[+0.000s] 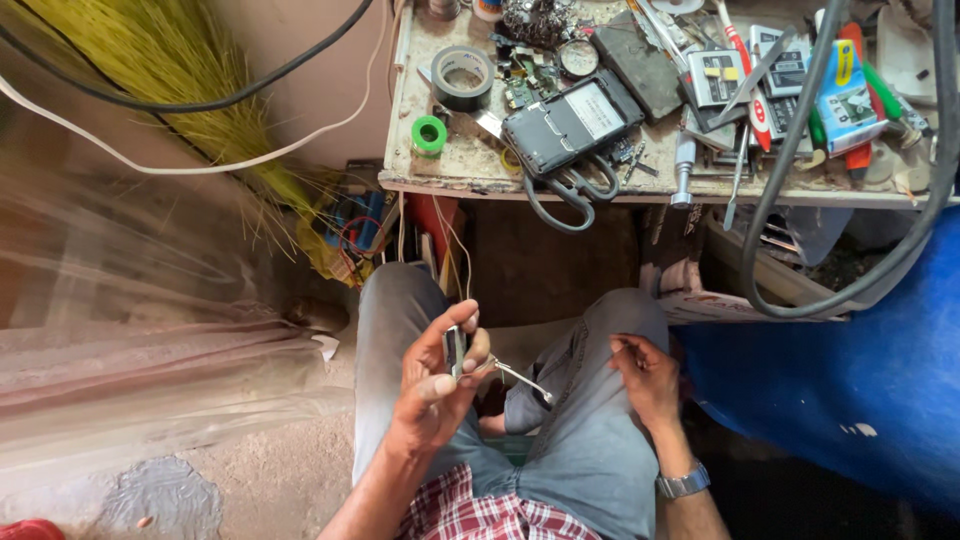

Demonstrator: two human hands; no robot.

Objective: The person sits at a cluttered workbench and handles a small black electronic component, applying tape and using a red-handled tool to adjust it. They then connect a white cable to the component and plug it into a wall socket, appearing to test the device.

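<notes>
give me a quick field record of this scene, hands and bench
left hand: holds a small dark flat part upright, with metal tweezers sticking out to the right
right hand: rests on the right thigh, fingers curled; contents unclear
wrist: metal watch
workbench: tape roll, green spool, scissors, opened dark device
</notes>
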